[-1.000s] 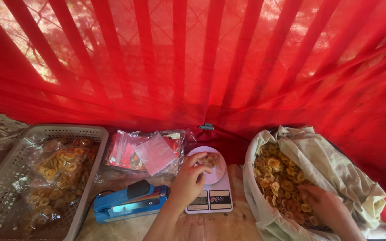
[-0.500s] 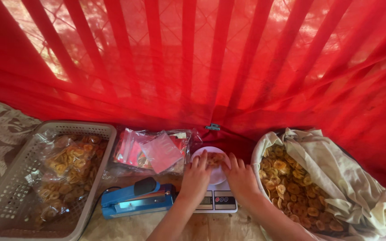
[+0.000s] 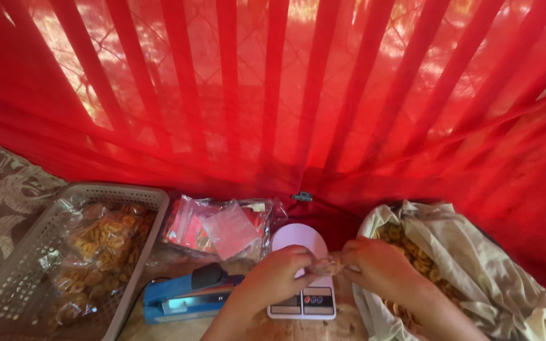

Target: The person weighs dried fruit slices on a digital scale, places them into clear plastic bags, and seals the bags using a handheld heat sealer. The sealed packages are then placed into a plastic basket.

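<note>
Both of my hands meet over a small white kitchen scale (image 3: 301,302) with a round platform. My left hand (image 3: 273,278) and my right hand (image 3: 380,268) pinch a small clear bag of ring-shaped snacks (image 3: 327,264) between them, just above the scale's platform. To the right, a cloth-lined sack (image 3: 475,265) holds several loose golden snack rings (image 3: 415,259).
A grey plastic basket (image 3: 30,265) at the left holds sealed clear bags of snacks (image 3: 99,243). A pile of empty clear and pink bags (image 3: 222,227) lies behind a blue heat sealer (image 3: 184,297). Red striped cloth (image 3: 285,95) hangs behind everything.
My right hand left the sack and came to the scale, joining my left hand on the small bag. The camera tilted upward a little.
</note>
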